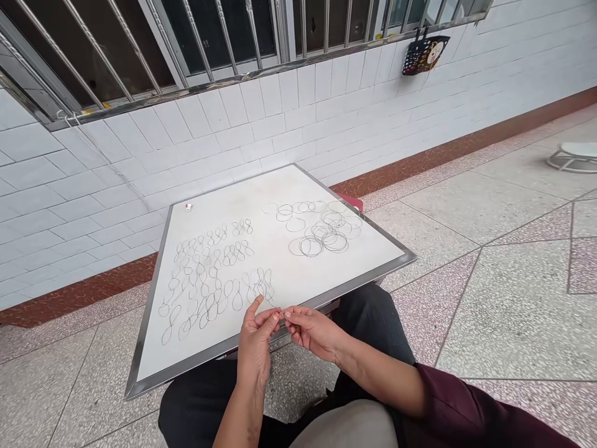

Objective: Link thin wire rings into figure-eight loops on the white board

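Observation:
My left hand [259,333] and my right hand [310,330] meet at the near edge of the white table [261,211]. Thumb and fingers are pinched on both, fingertips nearly touching; what they hold is too small to make out. The left index finger points up over the table. Beyond the left hand lie rows of thin wire loops twisted into figure-eights [205,311], covering the left part of the tabletop. Plain round wire rings [311,246], several overlapping, lie on the right part.
A small red and white item [188,206] sits near the table's far left corner. Behind the table is a white tiled wall [280,99] with barred windows. A dark patterned basket [424,55] hangs there. My knees are under the near edge; a round white stool [578,152] stands far right.

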`<state>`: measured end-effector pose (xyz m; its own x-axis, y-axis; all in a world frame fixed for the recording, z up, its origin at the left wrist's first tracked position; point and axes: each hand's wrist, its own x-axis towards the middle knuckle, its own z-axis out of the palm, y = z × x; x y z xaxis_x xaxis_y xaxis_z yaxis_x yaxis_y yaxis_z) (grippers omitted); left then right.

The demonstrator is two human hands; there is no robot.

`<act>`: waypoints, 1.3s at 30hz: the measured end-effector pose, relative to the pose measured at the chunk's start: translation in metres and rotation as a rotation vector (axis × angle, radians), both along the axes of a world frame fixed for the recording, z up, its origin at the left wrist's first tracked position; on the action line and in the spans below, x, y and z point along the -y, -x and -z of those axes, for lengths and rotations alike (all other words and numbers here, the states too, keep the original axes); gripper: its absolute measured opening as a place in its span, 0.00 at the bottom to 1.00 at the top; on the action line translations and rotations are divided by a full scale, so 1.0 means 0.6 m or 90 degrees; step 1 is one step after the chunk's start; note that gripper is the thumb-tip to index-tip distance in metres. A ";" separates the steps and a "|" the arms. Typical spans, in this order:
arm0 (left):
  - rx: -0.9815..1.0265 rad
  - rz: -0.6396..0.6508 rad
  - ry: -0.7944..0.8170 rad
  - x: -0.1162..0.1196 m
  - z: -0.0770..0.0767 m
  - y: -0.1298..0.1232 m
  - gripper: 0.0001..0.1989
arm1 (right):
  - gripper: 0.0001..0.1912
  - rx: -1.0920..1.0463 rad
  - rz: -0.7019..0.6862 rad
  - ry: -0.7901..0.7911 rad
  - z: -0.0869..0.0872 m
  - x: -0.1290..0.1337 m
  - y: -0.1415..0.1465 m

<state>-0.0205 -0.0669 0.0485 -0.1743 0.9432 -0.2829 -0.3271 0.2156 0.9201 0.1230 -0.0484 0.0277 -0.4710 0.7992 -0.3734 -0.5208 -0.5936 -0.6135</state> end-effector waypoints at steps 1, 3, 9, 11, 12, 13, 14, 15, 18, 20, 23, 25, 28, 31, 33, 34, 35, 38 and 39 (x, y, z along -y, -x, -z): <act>0.019 -0.003 0.005 -0.001 0.002 -0.001 0.42 | 0.16 -0.015 -0.008 0.012 0.000 -0.001 0.000; 0.034 -0.006 0.008 -0.004 0.006 -0.004 0.42 | 0.15 -0.037 -0.021 0.030 0.002 -0.002 0.000; 0.006 -0.030 -0.030 -0.008 0.003 -0.015 0.44 | 0.17 0.009 -0.008 -0.029 0.021 0.000 0.006; -0.027 -0.029 -0.044 -0.009 -0.001 -0.017 0.44 | 0.18 0.089 0.008 -0.127 0.030 0.000 0.006; -0.042 -0.025 -0.045 -0.010 -0.003 -0.018 0.43 | 0.19 0.144 0.018 -0.187 0.034 -0.001 0.004; -0.056 -0.018 -0.041 -0.012 -0.005 -0.018 0.43 | 0.20 0.207 0.026 -0.252 0.038 -0.002 0.002; -0.067 -0.011 -0.033 -0.014 -0.006 -0.018 0.42 | 0.22 0.273 0.033 -0.318 0.041 -0.004 -0.001; -0.075 -0.003 -0.025 -0.018 -0.007 -0.019 0.42 | 0.23 0.336 0.041 -0.379 0.043 -0.007 -0.004; -0.082 0.010 -0.014 -0.031 -0.008 -0.022 0.41 | 0.24 0.480 0.065 -0.519 0.046 -0.015 -0.015; -0.085 0.015 -0.017 -0.041 -0.008 -0.026 0.42 | 0.22 0.536 0.083 -0.568 0.045 -0.020 -0.021; -0.090 0.020 -0.024 -0.051 -0.008 -0.033 0.41 | 0.21 0.548 0.075 -0.592 0.042 -0.025 -0.027; -0.088 0.025 -0.024 -0.053 -0.009 -0.036 0.42 | 0.21 0.509 0.050 -0.567 0.042 -0.025 -0.027; -0.079 0.035 -0.016 -0.053 -0.009 -0.037 0.43 | 0.21 0.419 0.035 -0.474 0.046 -0.023 -0.023; -0.073 0.043 -0.008 -0.051 -0.008 -0.036 0.43 | 0.20 0.352 0.050 -0.397 0.051 -0.020 -0.018; -0.073 0.049 -0.004 -0.050 -0.007 -0.034 0.43 | 0.20 0.325 0.048 -0.368 0.052 -0.020 -0.016; -0.073 0.054 -0.002 -0.050 -0.006 -0.034 0.43 | 0.21 0.310 0.043 -0.353 0.051 -0.020 -0.016; -0.072 0.058 0.000 -0.051 -0.005 -0.033 0.43 | 0.22 0.291 0.035 -0.335 0.050 -0.021 -0.016; -0.067 0.068 0.005 -0.054 -0.001 -0.031 0.43 | 0.25 0.243 0.013 -0.288 0.046 -0.023 -0.016; -0.067 0.068 0.005 -0.056 0.000 -0.031 0.43 | 0.25 0.241 0.012 -0.284 0.046 -0.023 -0.017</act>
